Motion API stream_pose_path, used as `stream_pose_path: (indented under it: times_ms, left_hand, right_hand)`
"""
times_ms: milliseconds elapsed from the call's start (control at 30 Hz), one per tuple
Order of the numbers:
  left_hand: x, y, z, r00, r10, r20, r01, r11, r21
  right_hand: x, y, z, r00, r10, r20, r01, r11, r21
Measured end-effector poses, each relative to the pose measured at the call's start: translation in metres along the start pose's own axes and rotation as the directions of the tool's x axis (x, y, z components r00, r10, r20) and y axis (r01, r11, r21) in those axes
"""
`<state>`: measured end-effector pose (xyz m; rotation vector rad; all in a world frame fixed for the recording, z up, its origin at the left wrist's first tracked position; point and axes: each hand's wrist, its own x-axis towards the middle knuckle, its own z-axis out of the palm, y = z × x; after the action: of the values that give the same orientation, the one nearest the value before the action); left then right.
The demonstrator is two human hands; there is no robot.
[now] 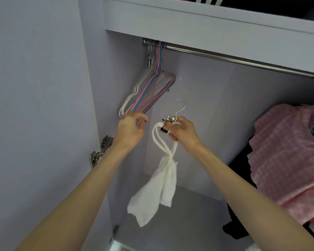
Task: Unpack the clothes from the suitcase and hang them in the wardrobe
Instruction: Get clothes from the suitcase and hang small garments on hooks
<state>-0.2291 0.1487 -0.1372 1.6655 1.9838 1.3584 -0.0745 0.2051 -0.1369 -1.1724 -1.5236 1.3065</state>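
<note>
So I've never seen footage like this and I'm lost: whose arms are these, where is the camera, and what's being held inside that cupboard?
There is one picture, taken by a camera worn on a person's head, looking into an open wardrobe. The arms are that person's own. The right hand holds a metal clip hanger, with the cords of a white bag hanging from it. The left hand touches the bottom of a bunch of empty hangers that hang at the left end of the rail. At the right, a pink checked garment is already in the wardrobe.
</note>
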Motion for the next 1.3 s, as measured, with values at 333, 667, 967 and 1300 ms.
stream_pose_path:
  times_ms: [333,667,967,1300]
  left_hand:
    - [0.040,-0.019,0.013,0.999,-0.029,-0.023,0.036,0.888,0.458]
    - [0.044,-0.038,0.021,1.000,-0.030,0.008,0.025,0.929,0.370]
    - [0.044,-0.042,0.017,1.000,0.022,0.016,-0.025,0.962,0.272]
    - [0.020,-0.023,0.008,0.950,0.256,-0.178,-0.206,0.944,0.257]
  right_hand:
    - [0.094,-0.022,-0.022,0.872,-0.312,-0.377,0.102,0.870,-0.483]
    - [0.149,-0.074,-0.030,0.750,-0.486,-0.449,0.112,0.762,-0.638]
    - [0.165,-0.070,-0.016,0.838,-0.290,-0.463,0.063,0.893,-0.446]
    - [0.090,-0.010,-0.020,0.962,-0.031,-0.270,-0.102,0.879,-0.466]
